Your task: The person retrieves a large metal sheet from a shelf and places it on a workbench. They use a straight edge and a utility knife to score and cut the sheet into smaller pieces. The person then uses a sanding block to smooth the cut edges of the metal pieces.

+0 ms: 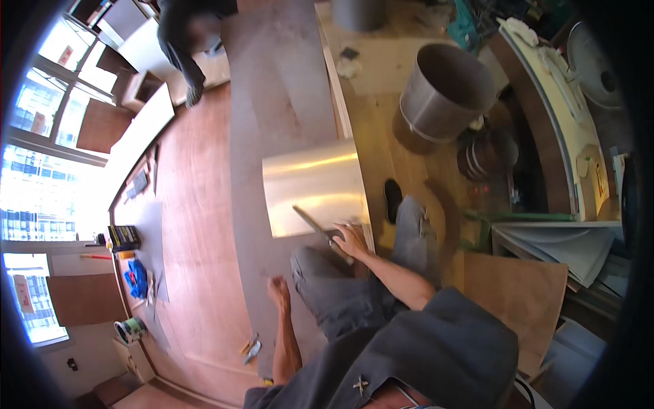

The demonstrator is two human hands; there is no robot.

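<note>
A shiny brass-coloured sheet (310, 178) lies on a long grey sheet-covered bench strip (279, 82). A long dark metal tool (310, 219), perhaps a file or blade, slants across the brass sheet's lower part. My right hand (350, 242) grips this tool near the sheet's lower right edge. My left hand (278, 292) is closed over the grey strip, below the brass sheet and beside my knee; what it holds, if anything, is too small to make out. Small hand tools (251, 349) lie to its lower left.
Another person (187, 41) is crouched at the upper left. Pale plywood (197, 204) extends left, with tools (136, 276) along its far side. A large metal cylinder (415, 102) stands on the wooden floor at right. A loose board (511, 293) is at lower right.
</note>
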